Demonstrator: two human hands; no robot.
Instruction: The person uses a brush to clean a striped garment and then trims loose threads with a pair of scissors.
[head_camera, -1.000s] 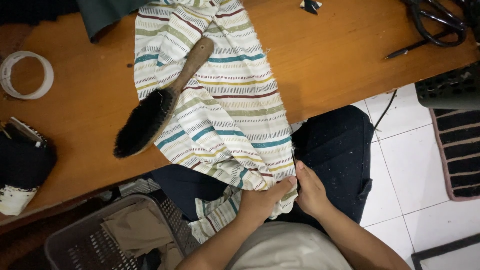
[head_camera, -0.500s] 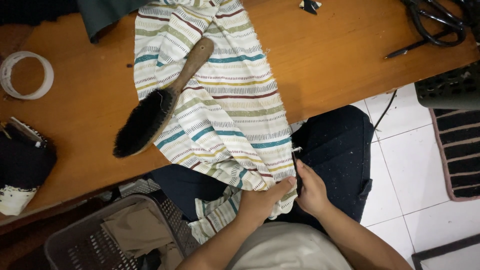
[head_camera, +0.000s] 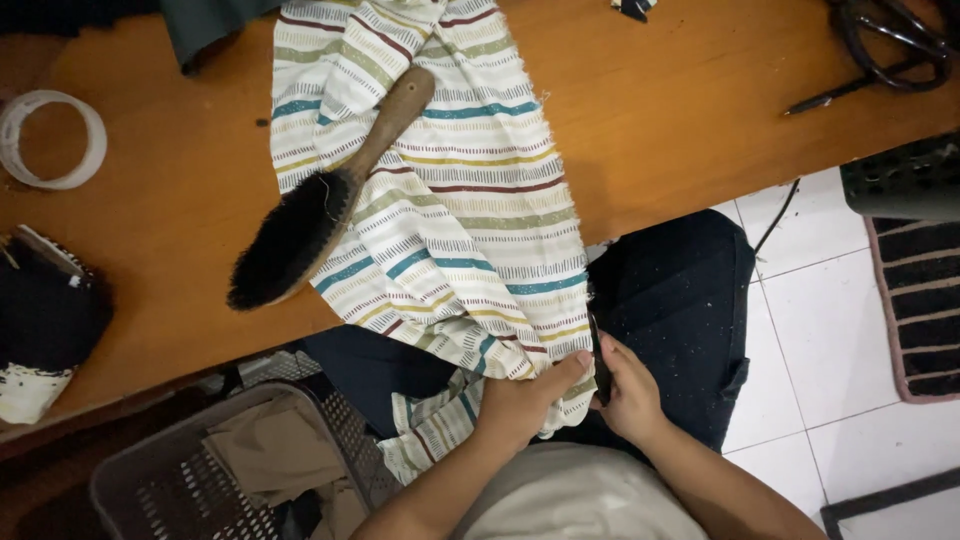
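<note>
over the near edge of the wooden table (head_camera: 700, 110), striped cloth (head_camera: 450, 190) spread flat on top and spilling down onto the lap, lower end bunched between both hands. left hand (head_camera: 520, 400) clenched on the hanging hem, thumb pressed over the fold. right hand (head_camera: 628, 395) closed around a small dark tool (head_camera: 597, 355), held upright against the cloth's side edge; kind of tool too small to tell, perhaps a clipper or seam ripper.

judging by position, work under way along the cloth's lower right edge, close to the corner. loose frayed threads visible higher up the right edge near the table's rim, so that stretch seemingly not yet tidied; how much of the hidden hem is finished, impossible to tell.

woven cotton-like fabric, cream ground with bands of teal, mustard, maroon and grey dashes running crosswise, softly creased, limp where hanging.

lying across the cloth on the table, a wooden-handled brush (head_camera: 320, 195) with black bristles, untouched. at the far left, a ring of white tape (head_camera: 50, 140) and a dark bundle (head_camera: 45, 320). below the table, a grey plastic basket (head_camera: 180, 470) holding tan fabric. black scissors (head_camera: 890, 40) at the top right corner, well apart from both hands.
</note>
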